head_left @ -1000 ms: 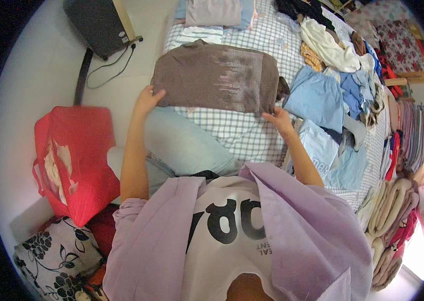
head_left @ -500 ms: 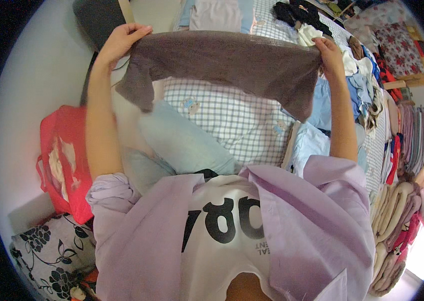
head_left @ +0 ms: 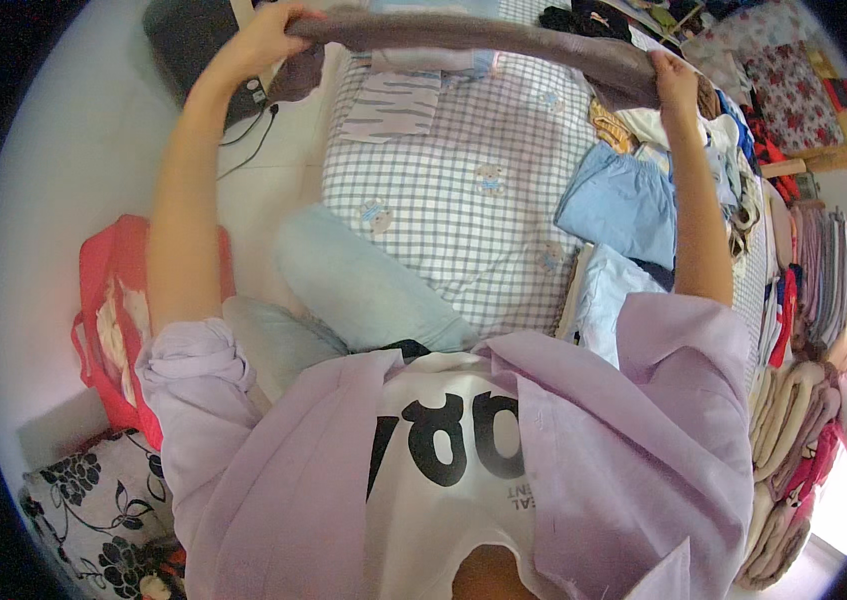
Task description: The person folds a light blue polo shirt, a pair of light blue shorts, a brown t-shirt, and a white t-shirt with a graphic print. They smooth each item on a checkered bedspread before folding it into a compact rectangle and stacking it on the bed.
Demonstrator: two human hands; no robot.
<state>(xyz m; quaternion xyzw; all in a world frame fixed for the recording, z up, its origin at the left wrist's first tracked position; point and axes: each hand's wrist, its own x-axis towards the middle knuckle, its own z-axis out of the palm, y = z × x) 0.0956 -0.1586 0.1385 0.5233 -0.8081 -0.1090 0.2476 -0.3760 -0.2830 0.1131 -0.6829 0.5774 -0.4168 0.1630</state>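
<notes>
A dark grey-brown garment [head_left: 473,33] is stretched in a long narrow band between my two raised hands, above the far part of the bed. My left hand [head_left: 275,40] grips its left end, where a short piece of cloth hangs below the fingers. At the other end, my right hand [head_left: 676,84] is closed on the cloth. Beneath lies a blue-and-white checked sheet [head_left: 413,190] with small bear figures. A striped pale garment [head_left: 390,108] lies folded on it at the far side. Light blue elastic-waist bottoms [head_left: 618,200] lie nearer my right forearm.
A folded white garment [head_left: 615,295] lies close on my right, with heaped clothes beyond. Folded stacks [head_left: 828,270] and rolled thick blankets [head_left: 788,420] line the right. On the left are a red bag [head_left: 103,350], a flowered cushion [head_left: 93,490] and a dark appliance [head_left: 188,45] with a cable.
Both hands have moved up and away from me, slightly apart. The garment, hanging broad before, is now swung up into a narrow band, uncovering the striped folded garment and more of the sheet.
</notes>
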